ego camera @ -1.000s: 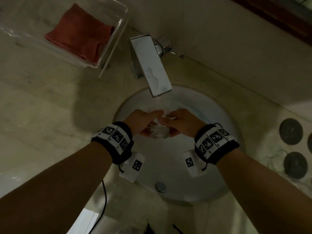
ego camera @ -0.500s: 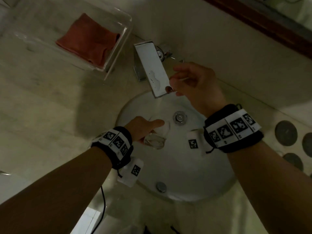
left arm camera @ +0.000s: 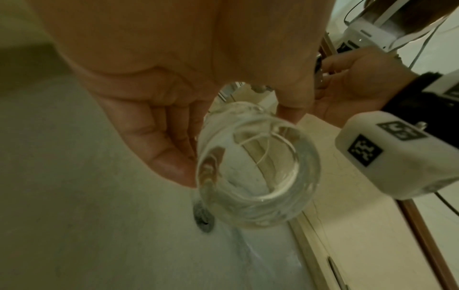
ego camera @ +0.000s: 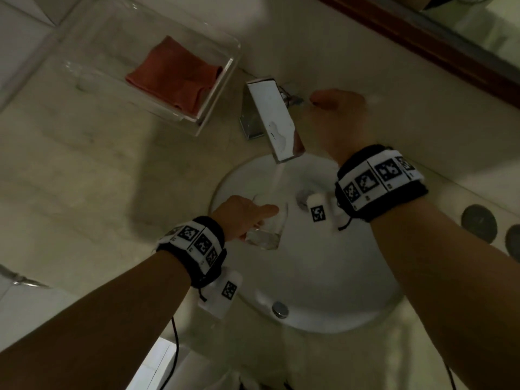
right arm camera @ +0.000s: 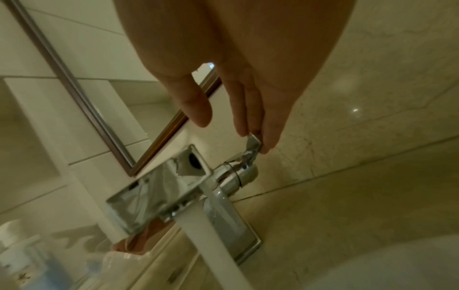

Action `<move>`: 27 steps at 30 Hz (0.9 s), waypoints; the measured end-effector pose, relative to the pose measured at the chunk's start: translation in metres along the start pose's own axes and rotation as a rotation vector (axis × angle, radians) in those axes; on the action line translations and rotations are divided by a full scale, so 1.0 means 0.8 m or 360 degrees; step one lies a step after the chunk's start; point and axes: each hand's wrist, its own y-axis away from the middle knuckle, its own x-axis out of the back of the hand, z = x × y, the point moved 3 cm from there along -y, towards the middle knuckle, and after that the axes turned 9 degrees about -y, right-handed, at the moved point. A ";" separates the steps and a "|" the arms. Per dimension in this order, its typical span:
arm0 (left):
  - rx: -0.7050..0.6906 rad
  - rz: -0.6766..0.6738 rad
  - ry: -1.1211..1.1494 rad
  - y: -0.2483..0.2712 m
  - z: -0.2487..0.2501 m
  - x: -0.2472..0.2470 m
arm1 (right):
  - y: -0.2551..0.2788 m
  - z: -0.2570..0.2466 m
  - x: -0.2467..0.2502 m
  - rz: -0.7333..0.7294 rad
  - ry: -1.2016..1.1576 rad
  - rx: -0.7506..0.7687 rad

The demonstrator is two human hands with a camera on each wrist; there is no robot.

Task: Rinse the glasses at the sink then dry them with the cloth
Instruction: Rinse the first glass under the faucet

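A clear glass [ego camera: 266, 232] is tilted over the white sink [ego camera: 323, 277], and my left hand [ego camera: 244, 215] grips it around the side. In the left wrist view the glass [left arm camera: 258, 172] shows its thick base, with my fingers [left arm camera: 168, 153] curled round it. Water [ego camera: 279, 178] runs from the flat chrome faucet [ego camera: 274, 116] down toward the glass. My right hand [ego camera: 334, 114] is behind the spout. Its straight fingertips [right arm camera: 267, 137] touch the faucet lever [right arm camera: 253, 142] while the thumb stands apart. The red cloth [ego camera: 177, 74] lies folded in a clear tray [ego camera: 222, 88] at the back left.
A beige stone counter [ego camera: 98, 178] surrounds the basin. Dark round discs [ego camera: 478, 223] lie on it at the right. A brown-framed mirror [ego camera: 422, 38] runs along the wall behind. The drain [ego camera: 302, 197] is partly hidden, and a chrome knob [ego camera: 280, 309] sits at the basin's near rim.
My right hand let go of the glass and rose to the faucet lever behind the spout. Water now runs from the spout. My left hand still holds the glass in the basin.
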 end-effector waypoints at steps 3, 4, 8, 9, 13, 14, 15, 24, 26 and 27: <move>0.0010 0.0001 0.0031 0.000 0.002 -0.001 | 0.015 -0.009 0.012 -0.0025 -0.0153 -0.0025; 0.0012 -0.0005 0.0048 -0.001 0.002 -0.004 | 0.021 -0.011 0.015 -0.0036 -0.0194 -0.0006; 0.0039 -0.0071 0.0129 0.002 0.011 -0.017 | 0.055 -0.006 0.017 -0.0122 -0.0531 0.0040; 0.0045 -0.0084 0.0139 0.003 0.012 -0.020 | 0.062 0.002 0.015 -0.0112 -0.0538 0.0016; 0.0054 -0.0091 0.0120 0.008 0.018 -0.030 | 0.096 0.063 0.014 -0.0005 -0.0015 -0.0273; 0.0058 -0.0103 0.0107 0.010 0.021 -0.034 | 0.112 0.080 0.013 -0.0033 0.0102 -0.0364; 0.0052 -0.0125 0.0076 0.011 0.025 -0.040 | 0.129 0.096 0.012 -0.0097 0.0179 -0.0447; -0.0445 -0.0428 -0.0357 0.040 0.078 -0.134 | 0.242 0.189 0.079 0.0270 -0.0320 -0.0602; -0.0600 -0.0460 -0.0440 0.050 0.089 -0.158 | 0.266 0.198 0.102 0.0331 -0.0385 -0.0560; -0.0681 -0.0478 -0.0480 0.056 0.094 -0.173 | 0.280 0.203 0.113 0.0353 -0.0423 -0.0533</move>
